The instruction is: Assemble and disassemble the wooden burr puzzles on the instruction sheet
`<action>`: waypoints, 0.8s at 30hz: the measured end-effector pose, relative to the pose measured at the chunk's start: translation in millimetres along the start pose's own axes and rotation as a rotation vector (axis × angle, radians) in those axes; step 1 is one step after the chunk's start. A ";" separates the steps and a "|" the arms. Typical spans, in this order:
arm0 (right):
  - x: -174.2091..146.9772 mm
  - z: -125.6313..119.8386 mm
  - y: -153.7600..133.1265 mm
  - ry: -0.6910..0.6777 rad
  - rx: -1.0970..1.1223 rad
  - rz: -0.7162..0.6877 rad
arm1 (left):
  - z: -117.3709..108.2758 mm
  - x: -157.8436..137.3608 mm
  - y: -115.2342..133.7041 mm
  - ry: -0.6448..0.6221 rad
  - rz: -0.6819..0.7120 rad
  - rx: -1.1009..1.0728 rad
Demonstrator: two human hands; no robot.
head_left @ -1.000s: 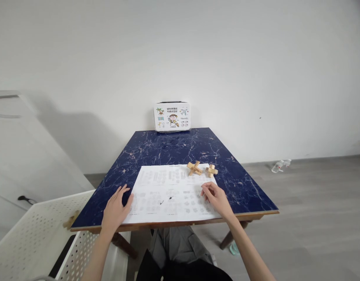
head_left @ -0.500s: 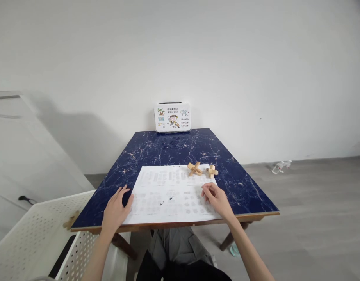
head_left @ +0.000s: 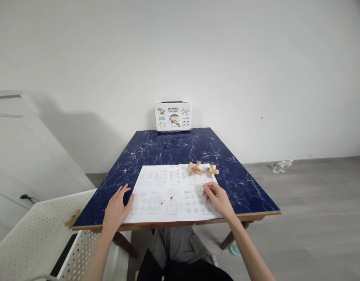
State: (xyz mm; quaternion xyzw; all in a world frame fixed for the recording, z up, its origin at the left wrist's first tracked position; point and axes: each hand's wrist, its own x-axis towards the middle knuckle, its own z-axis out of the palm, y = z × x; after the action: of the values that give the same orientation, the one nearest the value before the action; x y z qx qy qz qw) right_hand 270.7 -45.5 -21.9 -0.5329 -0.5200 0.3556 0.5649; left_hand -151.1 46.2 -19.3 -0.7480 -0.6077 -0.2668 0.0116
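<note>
A large white sheet of paper (head_left: 156, 199) with faint printed rows of shapes and two small dark marks lies at the near side of the table. My left hand (head_left: 118, 207) rests flat at its left edge, fingers spread, holding nothing. On the right part of the sheet lies my right hand (head_left: 216, 196), its fingers loosely bent and slightly apart, with nothing seen in them. Just beyond that hand, at the sheet's far right corner, sit two wooden interlocking puzzles: a wider cross-shaped one (head_left: 195, 168) and a smaller compact one (head_left: 212, 170).
The blue marbled table (head_left: 165, 150) carries a white cartoon-printed case (head_left: 173, 117) against the wall. At left stands a white perforated basket (head_left: 24, 238), with a wooden piece (head_left: 71, 220) by its rim. Clear plastic bottles (head_left: 282, 166) lie on the floor at right.
Both hands and the wooden puzzles stay in place. The whole view has shifted very slightly.
</note>
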 end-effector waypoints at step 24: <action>1.8 -3.8 9.1 0.168 0.092 -0.101 | -0.1 0.9 0.3 -0.009 0.006 0.016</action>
State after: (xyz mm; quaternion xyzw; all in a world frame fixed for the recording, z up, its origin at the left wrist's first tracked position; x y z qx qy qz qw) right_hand 276.1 -43.1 -30.0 -0.5075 -0.4801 0.3042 0.6476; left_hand -150.7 46.9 -18.7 -0.7507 -0.6077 -0.2587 0.0156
